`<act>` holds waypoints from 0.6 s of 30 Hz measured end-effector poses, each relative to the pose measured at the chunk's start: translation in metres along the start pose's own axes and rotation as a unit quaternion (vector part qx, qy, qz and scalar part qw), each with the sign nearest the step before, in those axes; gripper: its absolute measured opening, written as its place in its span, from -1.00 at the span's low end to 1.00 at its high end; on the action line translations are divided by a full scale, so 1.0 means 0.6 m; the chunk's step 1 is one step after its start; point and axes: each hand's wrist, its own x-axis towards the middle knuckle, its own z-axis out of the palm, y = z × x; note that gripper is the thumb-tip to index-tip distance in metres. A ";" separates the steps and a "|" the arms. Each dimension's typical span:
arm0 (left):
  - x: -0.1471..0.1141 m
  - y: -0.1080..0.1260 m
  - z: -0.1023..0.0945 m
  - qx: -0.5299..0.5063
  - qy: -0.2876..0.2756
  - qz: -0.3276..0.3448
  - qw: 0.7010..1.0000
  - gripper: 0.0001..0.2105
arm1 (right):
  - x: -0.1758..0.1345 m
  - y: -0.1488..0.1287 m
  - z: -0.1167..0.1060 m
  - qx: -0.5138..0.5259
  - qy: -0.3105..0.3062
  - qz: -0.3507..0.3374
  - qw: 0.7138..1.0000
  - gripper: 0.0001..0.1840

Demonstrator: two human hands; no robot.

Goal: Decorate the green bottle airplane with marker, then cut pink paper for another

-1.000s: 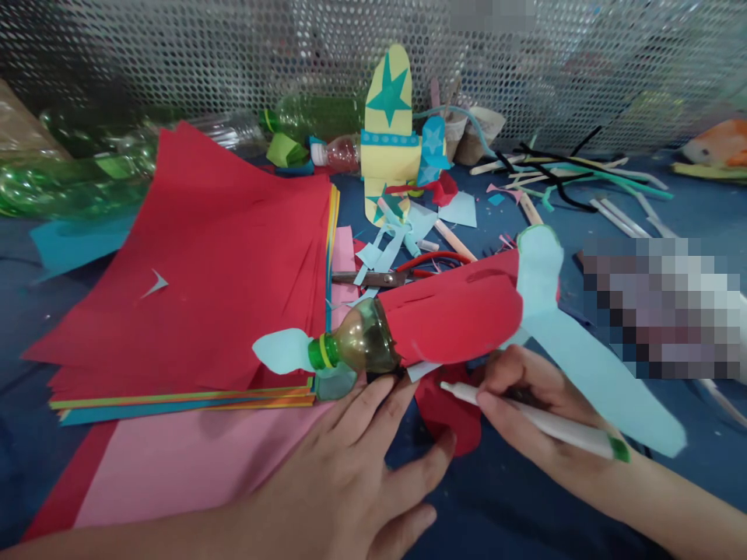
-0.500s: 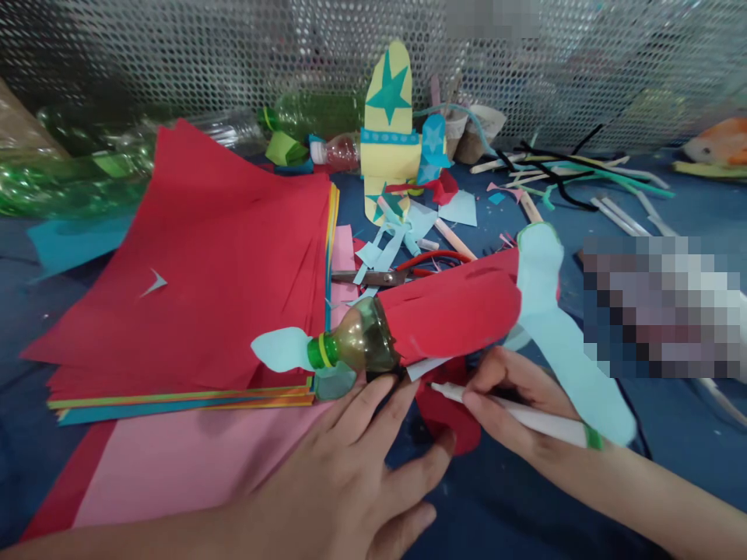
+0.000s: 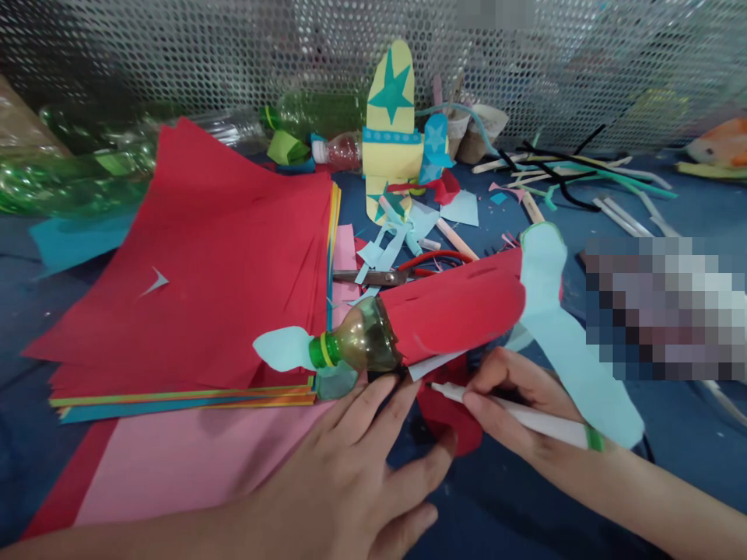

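Note:
A bottle (image 3: 365,334) with a green neck lies on its side, its body wrapped in red paper (image 3: 455,303). Pale blue paper shapes stick out at both ends: a leaf-like one (image 3: 283,348) by the neck and a long one (image 3: 575,342) at the right. My left hand (image 3: 373,459) lies with fingers spread just below the bottle, fingertips at its lower edge and over a red paper piece (image 3: 449,412). My right hand (image 3: 513,404) grips a white marker (image 3: 540,421) with a green end band. The marker's tip touches or hovers just over that red piece; I cannot tell which.
A stack of coloured paper (image 3: 233,257), red on top, covers the left. Scissors (image 3: 385,276) lie among paper scraps behind the bottle. Farther back are a yellow paper rocket shape (image 3: 388,101), green bottles (image 3: 320,113) and pipe cleaners (image 3: 566,171) before a perforated metal screen (image 3: 204,62).
Both hands and the marker stay almost where they were. The bottle with its papers appears shifted very slightly to the right, along with most of the view.

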 end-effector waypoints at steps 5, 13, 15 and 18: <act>0.001 0.000 0.003 0.008 0.017 0.001 1.000 -0.64 | -0.001 0.004 0.001 0.007 0.001 0.007 1.000 -0.77; -0.002 0.001 0.010 -0.002 0.031 0.005 0.999 -0.62 | 0.002 0.007 0.002 0.026 0.045 0.003 0.999 -0.83; -0.001 0.002 0.007 0.002 0.024 0.003 1.000 -0.63 | 0.002 0.008 0.001 0.025 0.040 -0.001 0.999 -0.83; 0.001 0.002 0.000 0.003 0.005 -0.001 1.000 -0.64 | 0.002 0.012 0.000 0.018 0.041 -0.002 0.999 -0.80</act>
